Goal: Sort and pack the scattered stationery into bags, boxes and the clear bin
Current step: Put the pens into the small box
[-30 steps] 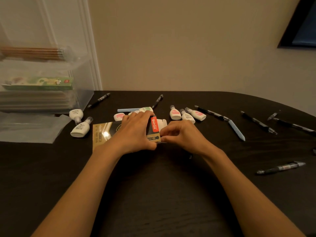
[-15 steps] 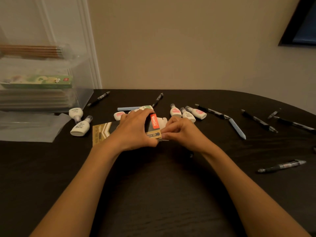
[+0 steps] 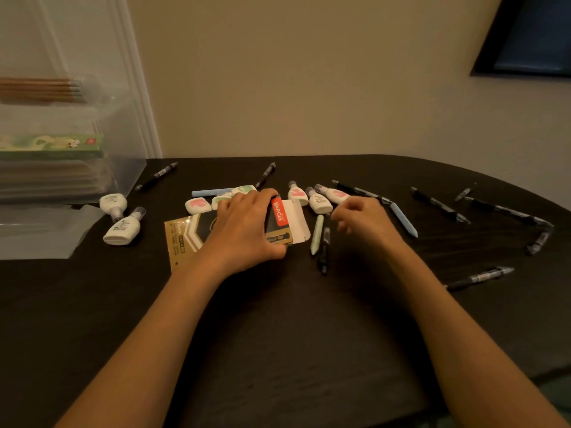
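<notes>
On dark wooden bench (image 3: pixel 293 350), centre-left: flat black-and-gold cardboard box (image 3: pixel 185 239), white end flap (image 3: pixel 298 220) open toward the right. Beside flap, red label (image 3: pixel 279 214) with white script, possibly "YopCat", not surely legible; gold print at box's left end too small to read. Over box middle: left hand (image 3: pixel 244 230), fingers curled over far edge, thumb at near edge, gripping; box centre hidden beneath. Right of flap, apart from box: right hand (image 3: pixel 364 223), fingers loosely curled, holding nothing, blurred. Between flap and right hand: pale green pen (image 3: pixel 316 234) and black pen (image 3: pixel 324 247), side by side. At far left: clear plastic bin (image 3: pixel 126 168), cut off by frame edge; inside, green carton (image 3: pixel 52 146) with small red logo, unreadable.
</notes>
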A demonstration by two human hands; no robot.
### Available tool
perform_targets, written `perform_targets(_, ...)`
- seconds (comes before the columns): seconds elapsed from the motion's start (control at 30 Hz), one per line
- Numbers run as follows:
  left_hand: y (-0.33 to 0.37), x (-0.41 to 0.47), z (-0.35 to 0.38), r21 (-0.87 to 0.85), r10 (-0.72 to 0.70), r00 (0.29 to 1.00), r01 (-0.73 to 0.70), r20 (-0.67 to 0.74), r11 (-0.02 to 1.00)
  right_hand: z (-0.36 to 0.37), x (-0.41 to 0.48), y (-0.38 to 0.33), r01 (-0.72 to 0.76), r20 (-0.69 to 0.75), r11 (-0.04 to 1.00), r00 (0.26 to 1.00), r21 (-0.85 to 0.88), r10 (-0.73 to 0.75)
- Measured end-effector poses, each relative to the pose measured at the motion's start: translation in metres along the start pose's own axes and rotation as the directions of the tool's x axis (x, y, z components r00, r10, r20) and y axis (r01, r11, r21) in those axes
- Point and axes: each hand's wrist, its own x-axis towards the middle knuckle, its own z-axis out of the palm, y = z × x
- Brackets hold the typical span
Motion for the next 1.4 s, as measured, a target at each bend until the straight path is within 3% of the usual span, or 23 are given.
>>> perform_targets(0.07, 0.001, 0.0, 0.001, 0.016, -0.009, 1.0, 0.009, -0.011, 1.0, 0.005, 0.0, 0.007, -0.08, 0.11, 0.97, 0.988, -0.232, 0.108)
perform_targets(0.13, 0.003, 0.0, 0.003, 0.031, -0.015, 1.0, 0.015, -0.014, 0.999, 0.013, 0.0, 0.011, -0.071, 0.132, 0.917, 0.982, -0.392, 0.133)
perform_targets(0.33, 0.006, -0.002, 0.01, 0.074, -0.026, 1.0, 0.027, -0.01, 0.997, 0.016, 0.0, 0.007, -0.13, 0.067, 0.894, 0.982, -0.429, 0.175)
perform_targets(0.43, 0.007, -0.001, 0.011, 0.08, -0.02, 1.0, 0.021, -0.013, 0.997, 0.011, -0.002, 0.004, -0.206, 0.077, 0.936, 0.969, -0.287, 0.237)
perform_targets(0.53, 0.007, 0.0, 0.011, 0.086, -0.034, 0.999, 0.035, -0.02, 0.996, 0.003, -0.005, -0.001, -0.265, 0.092, 0.964, 0.961, 0.024, 0.262)
perform_targets(0.67, 0.007, -0.001, 0.008, 0.089, -0.058, 0.997, 0.062, -0.049, 0.994, -0.011, -0.01, -0.005, -0.274, 0.265, 0.845, 0.95, 0.46, 0.163)
perform_targets(0.77, 0.006, -0.002, 0.006, 0.072, -0.077, 0.995, 0.082, -0.066, 0.994, -0.016, -0.01, 0.0, -0.254, 0.397, 0.867, 0.915, 0.429, 0.072)
perform_targets(1.0, 0.003, -0.005, 0.0, 0.063, -0.089, 0.986, 0.098, -0.138, 0.993, -0.022, -0.007, 0.005, -0.362, 0.486, 0.839, 0.863, 0.406, 0.137)
perform_targets(1.1, 0.006, -0.007, 0.003, 0.055, 0.013, 0.999, -0.011, -0.032, 0.998, -0.009, -0.009, 0.002, -0.31, 0.465, 0.869, 0.879, 0.385, 0.108)
perform_targets(1.27, 0.007, -0.006, 0.007, 0.063, 0.032, 0.999, -0.031, -0.015, 0.998, 0.0, -0.01, -0.002, -0.277, 0.332, 0.672, 0.942, 0.687, 0.049)
perform_targets(1.4, 0.005, -0.006, 0.006, 0.055, 0.021, 0.999, -0.019, -0.045, 0.998, -0.002, -0.013, -0.001, -0.217, 0.318, 0.711, 0.948, 0.669, -0.01)
